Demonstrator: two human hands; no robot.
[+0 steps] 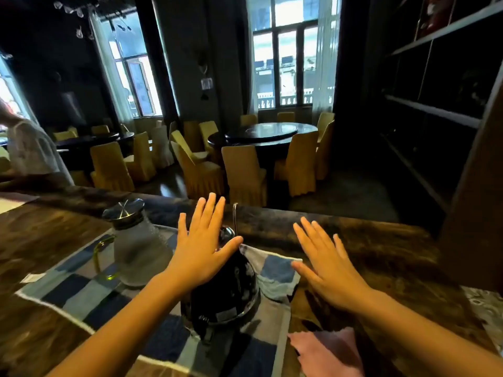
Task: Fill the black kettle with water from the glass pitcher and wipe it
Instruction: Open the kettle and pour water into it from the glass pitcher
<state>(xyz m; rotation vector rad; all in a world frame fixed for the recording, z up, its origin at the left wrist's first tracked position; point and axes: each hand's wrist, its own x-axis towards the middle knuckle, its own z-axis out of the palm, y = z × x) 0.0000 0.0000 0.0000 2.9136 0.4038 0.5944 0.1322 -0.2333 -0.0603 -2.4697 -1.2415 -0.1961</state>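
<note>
- On the wooden counter (40, 240), over a blue checked cloth (81, 292), the black kettle (226, 297) stands upright, with the glass pitcher (138, 254) just beside it on the left.
- The left hand (204, 251) is spread flat over the kettle's top with straight fingers and grips nothing. Whether the palm touches the lid cannot be told.
- The right hand (326, 268) is equally flat and empty, above bare counter to the right of the kettle and well apart from the pitcher.
- The pitcher is clouded glass under a metal lid (123, 210), so likely brittle and, if well filled, heavy; its water level cannot be read. The tinted handle (99, 257) on its left side looks like the safest hold, perhaps with a steadying hand under the body.
- The kettle is glossy and rigid — probably light now, heavier once filled, and slippery where wet. A thin metal bail (234, 216) rising behind the left hand seems to be its handle, the natural place to steady it.
- A pink cloth (329, 355) lies near the right forearm — soft and limp, easy to bunch anywhere, and apt for the wiping.
</note>
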